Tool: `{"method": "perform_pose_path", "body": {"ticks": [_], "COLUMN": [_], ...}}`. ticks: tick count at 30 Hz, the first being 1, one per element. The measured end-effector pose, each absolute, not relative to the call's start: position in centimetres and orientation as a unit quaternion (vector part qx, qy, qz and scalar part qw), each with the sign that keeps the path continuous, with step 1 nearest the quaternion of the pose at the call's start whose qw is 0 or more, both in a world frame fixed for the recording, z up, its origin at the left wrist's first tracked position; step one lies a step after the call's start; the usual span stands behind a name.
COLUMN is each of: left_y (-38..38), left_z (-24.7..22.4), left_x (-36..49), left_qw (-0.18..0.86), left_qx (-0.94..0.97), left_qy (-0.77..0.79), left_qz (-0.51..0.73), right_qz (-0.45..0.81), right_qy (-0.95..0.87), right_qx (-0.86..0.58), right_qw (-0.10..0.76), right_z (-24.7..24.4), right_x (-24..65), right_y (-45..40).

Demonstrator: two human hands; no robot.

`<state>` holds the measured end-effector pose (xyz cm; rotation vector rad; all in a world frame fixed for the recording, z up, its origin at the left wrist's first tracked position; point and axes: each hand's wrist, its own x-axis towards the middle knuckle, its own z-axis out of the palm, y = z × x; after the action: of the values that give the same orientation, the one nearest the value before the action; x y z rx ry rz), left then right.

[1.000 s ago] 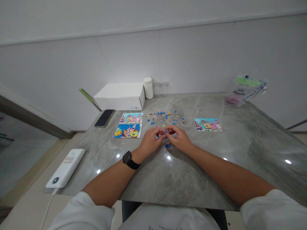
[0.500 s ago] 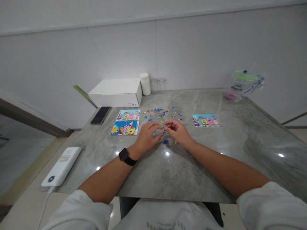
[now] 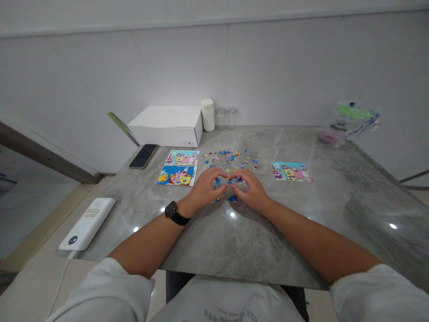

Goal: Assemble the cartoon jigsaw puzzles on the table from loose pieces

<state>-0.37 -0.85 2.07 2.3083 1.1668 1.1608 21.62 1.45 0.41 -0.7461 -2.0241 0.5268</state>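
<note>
My left hand [image 3: 205,187] and my right hand [image 3: 252,191] meet over the table, thumbs and forefingers curled toward each other. Between their fingertips are small jigsaw puzzle pieces [image 3: 229,180], blue and yellow, gripped from both sides. Just below the fingers lies a dark blue puzzle piece cluster [image 3: 232,198]. More pieces show through the gap between my hands, partly hidden by the fingers. Beyond them, several loose puzzle pieces [image 3: 230,158] are scattered on the grey table.
Two cartoon picture cards [image 3: 182,157] lie to the left, and another picture card [image 3: 292,171] to the right. A phone [image 3: 143,156], white box [image 3: 166,123], white bottle [image 3: 208,115] and two glasses [image 3: 226,119] stand behind. A power bank [image 3: 87,223] and plastic bag [image 3: 348,124] flank the table.
My right hand's fingers have come closer to my left fingertips, both now level around the pieces. The camera view has shifted slightly.
</note>
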Motion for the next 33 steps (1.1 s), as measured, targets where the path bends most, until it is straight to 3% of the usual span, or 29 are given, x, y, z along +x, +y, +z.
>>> {"method": "perform_pose_path", "body": {"ticks": [8, 17, 33], "left_y": [-0.4, 0.5, 0.4], "left_z": [3.4, 3.0, 2.8], "left_x": [-2.1, -4.7, -4.3], "left_qw": [0.149, 0.102, 0.11], "left_qx": [0.832, 0.902, 0.907], "left_qy": [0.427, 0.391, 0.391], "left_qz": [0.323, 0.151, 0.108], "right_qz": [0.169, 0.145, 0.081], "right_qy": [-0.841, -0.933, -0.945], "right_qx": [-0.297, -0.251, -0.259], "right_qw": [0.419, 0.215, 0.181], "right_z": [0.3, 0.3, -0.3], "right_x": [21.7, 20.9, 20.2], "right_y": [1.7, 0.3, -0.2]}}
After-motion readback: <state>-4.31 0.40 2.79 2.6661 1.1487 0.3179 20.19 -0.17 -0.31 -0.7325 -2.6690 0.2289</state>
